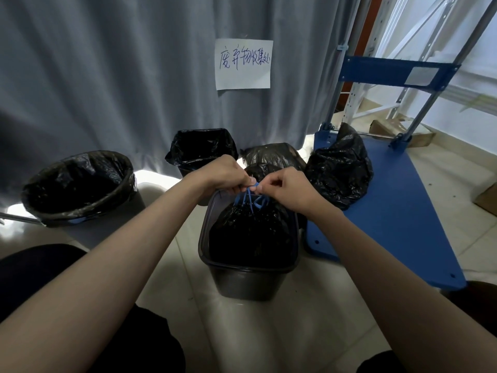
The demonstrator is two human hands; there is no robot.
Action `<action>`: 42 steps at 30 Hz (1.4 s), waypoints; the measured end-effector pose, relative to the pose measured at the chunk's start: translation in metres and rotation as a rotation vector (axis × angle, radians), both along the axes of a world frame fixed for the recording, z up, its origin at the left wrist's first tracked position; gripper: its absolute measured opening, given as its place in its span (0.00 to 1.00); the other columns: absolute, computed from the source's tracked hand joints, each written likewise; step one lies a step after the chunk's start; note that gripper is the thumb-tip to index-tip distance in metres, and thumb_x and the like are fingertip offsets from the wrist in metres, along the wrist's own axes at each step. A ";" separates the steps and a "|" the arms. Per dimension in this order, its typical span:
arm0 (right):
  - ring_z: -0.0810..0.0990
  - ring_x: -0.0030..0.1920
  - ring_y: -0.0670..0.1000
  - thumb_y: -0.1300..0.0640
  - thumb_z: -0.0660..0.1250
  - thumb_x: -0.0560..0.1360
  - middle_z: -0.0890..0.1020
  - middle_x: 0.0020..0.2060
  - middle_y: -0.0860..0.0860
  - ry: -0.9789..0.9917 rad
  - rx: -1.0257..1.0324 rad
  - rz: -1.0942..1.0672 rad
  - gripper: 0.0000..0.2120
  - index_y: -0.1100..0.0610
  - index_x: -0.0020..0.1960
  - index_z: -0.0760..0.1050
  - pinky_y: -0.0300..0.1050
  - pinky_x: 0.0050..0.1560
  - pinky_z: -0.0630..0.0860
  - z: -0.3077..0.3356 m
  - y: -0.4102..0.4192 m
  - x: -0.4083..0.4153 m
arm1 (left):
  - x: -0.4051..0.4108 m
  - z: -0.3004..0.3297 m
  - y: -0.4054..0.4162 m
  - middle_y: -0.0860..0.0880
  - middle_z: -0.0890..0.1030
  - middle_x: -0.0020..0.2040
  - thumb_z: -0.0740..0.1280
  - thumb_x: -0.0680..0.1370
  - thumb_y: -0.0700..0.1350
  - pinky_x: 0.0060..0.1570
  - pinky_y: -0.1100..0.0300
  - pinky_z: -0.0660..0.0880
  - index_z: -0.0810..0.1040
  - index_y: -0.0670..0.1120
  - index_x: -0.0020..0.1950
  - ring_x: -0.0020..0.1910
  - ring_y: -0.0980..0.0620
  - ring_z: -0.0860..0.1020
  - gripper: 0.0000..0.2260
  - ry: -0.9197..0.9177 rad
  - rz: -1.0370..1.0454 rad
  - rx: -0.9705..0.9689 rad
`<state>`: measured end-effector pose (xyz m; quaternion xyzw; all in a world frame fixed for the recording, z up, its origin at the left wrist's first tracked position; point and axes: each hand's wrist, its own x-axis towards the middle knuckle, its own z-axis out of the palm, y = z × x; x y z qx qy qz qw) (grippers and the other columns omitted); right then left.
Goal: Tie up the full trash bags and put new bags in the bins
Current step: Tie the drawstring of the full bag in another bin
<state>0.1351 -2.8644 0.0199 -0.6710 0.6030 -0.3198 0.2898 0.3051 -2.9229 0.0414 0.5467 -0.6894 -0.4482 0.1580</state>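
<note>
At the far left a round bin (pixel 80 189) is sitting on the floor with a black liner folded over its rim. Right of it and farther off, a smaller lined bin (pixel 200 150) is standing against the grey curtain (pixel 107 76).

In the middle, near the person, a dark rectangular bin (pixel 248 275) is holding a full black trash bag (pixel 250 232), its glossy, crinkled top gathered into a neck with blue drawstrings (pixel 251 199) looping out of it. The left hand (pixel 226 173) is pinching the strings with curled fingers, and the right hand (pixel 289 189) is pinching them from the other side, the two nearly touching above the bag.

To the right, a tied black bag (pixel 338 168) is resting on a blue cart (pixel 390 224), and another bag (pixel 271 154) is lying behind the hands.
</note>
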 end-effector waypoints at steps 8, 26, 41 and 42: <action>0.76 0.31 0.42 0.60 0.78 0.68 0.81 0.32 0.51 -0.037 -0.078 0.000 0.09 0.61 0.45 0.81 0.36 0.43 0.79 0.003 0.001 0.008 | -0.002 -0.001 0.000 0.51 0.77 0.25 0.68 0.75 0.40 0.27 0.65 0.72 0.80 0.42 0.34 0.24 0.58 0.74 0.09 -0.027 0.027 0.014; 0.80 0.39 0.60 0.65 0.59 0.75 0.82 0.43 0.62 0.421 0.200 -0.135 0.10 0.65 0.44 0.79 0.56 0.47 0.82 0.008 0.003 -0.008 | 0.015 -0.006 -0.002 0.52 0.83 0.33 0.75 0.69 0.37 0.38 0.66 0.76 0.86 0.46 0.38 0.36 0.58 0.80 0.04 -0.274 0.063 -0.247; 0.76 0.40 0.55 0.51 0.69 0.73 0.76 0.41 0.53 0.753 0.428 -0.039 0.09 0.56 0.44 0.73 0.48 0.43 0.73 -0.013 0.030 -0.012 | 0.020 -0.038 0.006 0.43 0.73 0.56 0.70 0.73 0.36 0.45 0.48 0.74 0.81 0.43 0.55 0.51 0.38 0.78 0.11 -0.731 -0.146 -0.637; 0.77 0.44 0.56 0.48 0.69 0.72 0.77 0.43 0.53 0.710 0.405 -0.031 0.12 0.55 0.47 0.72 0.49 0.45 0.74 -0.012 0.027 -0.010 | 0.020 -0.036 0.006 0.44 0.71 0.56 0.70 0.74 0.37 0.44 0.49 0.74 0.80 0.45 0.57 0.50 0.39 0.77 0.12 -0.715 -0.187 -0.630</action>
